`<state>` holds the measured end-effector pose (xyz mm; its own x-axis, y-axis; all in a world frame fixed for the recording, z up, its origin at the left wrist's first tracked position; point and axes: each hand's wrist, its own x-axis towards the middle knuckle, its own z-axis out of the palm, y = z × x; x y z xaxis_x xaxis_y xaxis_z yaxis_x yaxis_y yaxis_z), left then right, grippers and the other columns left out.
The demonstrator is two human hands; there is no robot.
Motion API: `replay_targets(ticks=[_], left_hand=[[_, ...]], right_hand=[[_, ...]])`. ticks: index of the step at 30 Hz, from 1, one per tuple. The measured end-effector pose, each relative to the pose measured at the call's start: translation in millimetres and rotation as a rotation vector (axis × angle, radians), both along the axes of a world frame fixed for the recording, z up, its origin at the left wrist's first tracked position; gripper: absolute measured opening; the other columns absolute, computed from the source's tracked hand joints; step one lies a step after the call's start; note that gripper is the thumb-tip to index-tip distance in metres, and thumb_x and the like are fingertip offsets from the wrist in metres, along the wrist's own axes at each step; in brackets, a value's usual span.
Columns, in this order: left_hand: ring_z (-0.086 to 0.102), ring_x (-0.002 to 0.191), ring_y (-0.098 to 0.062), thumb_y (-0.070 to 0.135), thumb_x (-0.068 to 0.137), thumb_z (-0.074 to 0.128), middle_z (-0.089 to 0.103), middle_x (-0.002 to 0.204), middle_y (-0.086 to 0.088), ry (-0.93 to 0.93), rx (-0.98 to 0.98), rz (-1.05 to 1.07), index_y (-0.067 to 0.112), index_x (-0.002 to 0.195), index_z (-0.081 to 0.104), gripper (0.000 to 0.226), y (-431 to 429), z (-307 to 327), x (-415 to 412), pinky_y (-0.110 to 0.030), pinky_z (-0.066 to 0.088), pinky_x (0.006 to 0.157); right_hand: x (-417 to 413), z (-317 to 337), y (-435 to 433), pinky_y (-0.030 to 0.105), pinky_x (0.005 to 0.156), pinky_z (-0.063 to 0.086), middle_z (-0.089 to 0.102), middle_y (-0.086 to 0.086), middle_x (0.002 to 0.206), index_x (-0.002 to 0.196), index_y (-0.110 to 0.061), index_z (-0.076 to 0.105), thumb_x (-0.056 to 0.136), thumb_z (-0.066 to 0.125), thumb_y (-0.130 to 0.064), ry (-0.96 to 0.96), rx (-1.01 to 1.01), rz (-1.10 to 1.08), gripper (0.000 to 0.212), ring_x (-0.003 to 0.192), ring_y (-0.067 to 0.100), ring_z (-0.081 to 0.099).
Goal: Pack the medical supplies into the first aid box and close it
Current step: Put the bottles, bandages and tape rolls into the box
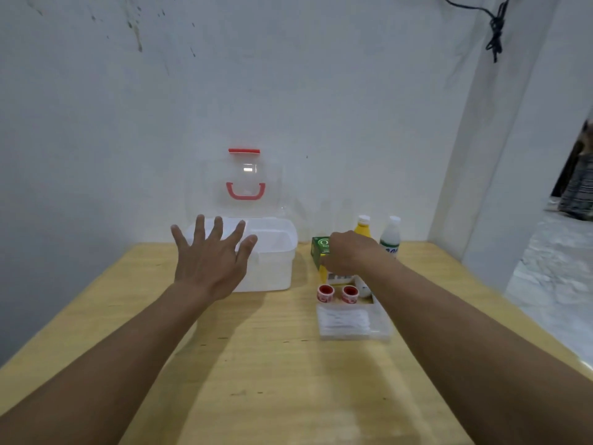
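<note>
The white first aid box (276,252) stands open at the table's far edge, its clear lid (245,181) with a red handle leaning up against the wall. My left hand (211,258) hovers over the box's near left corner with fingers spread, holding nothing. To the right, my right hand (348,255) closes on a green box (321,248). A yellow bottle (363,227) and a white bottle (391,236) stand behind it. Two red tape rolls (337,293) sit in front, then a clear tray of cotton swabs (351,321).
The wooden table (272,364) ends at the white wall behind the box. A white pillar stands at the right, with floor beyond the table's right edge. A black cable hangs on the wall at the upper right.
</note>
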<state>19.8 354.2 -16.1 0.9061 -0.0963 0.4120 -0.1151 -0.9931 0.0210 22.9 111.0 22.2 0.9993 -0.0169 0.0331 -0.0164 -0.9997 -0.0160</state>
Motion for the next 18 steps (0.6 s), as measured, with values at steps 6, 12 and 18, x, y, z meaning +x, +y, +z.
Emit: replay_targets(ticks=[6,12,18], left_hand=[[0.002,0.151,-0.031,0.066,0.091,-0.006,0.024,0.161,-0.005,-0.015,-0.042,-0.014,0.041,0.153,0.017,0.071,0.5,-0.4,-0.8,-0.066,-0.006,0.113],[0.003,0.151,-0.031,0.060,0.096,0.001,0.025,0.161,-0.006,-0.043,-0.125,0.009,0.039,0.153,0.020,0.064,6.0,4.4,-1.7,-0.065,-0.006,0.114],[0.004,0.150,-0.034,0.054,0.098,0.003,0.024,0.160,-0.008,-0.022,-0.131,0.071,0.037,0.152,0.022,0.061,16.5,6.3,-0.5,-0.067,-0.004,0.113]], right_hand=[[-3.1,-2.6,0.0,0.033,0.067,0.048,0.053,-0.001,0.080,0.106,-0.018,0.059,0.084,0.059,-0.050,0.018,-0.058,-0.009,0.039,0.084,0.023,0.059],[-3.3,6.3,-1.1,0.034,0.070,0.047,0.061,0.006,0.099,0.111,-0.013,0.055,0.086,0.057,-0.038,-0.082,0.079,0.010,0.035,0.095,0.028,0.061],[-5.9,44.2,-1.9,0.033,0.069,0.037,0.060,0.014,0.105,0.105,-0.010,0.056,0.081,0.062,-0.041,-0.347,0.191,0.004,0.040,0.100,0.036,0.055]])
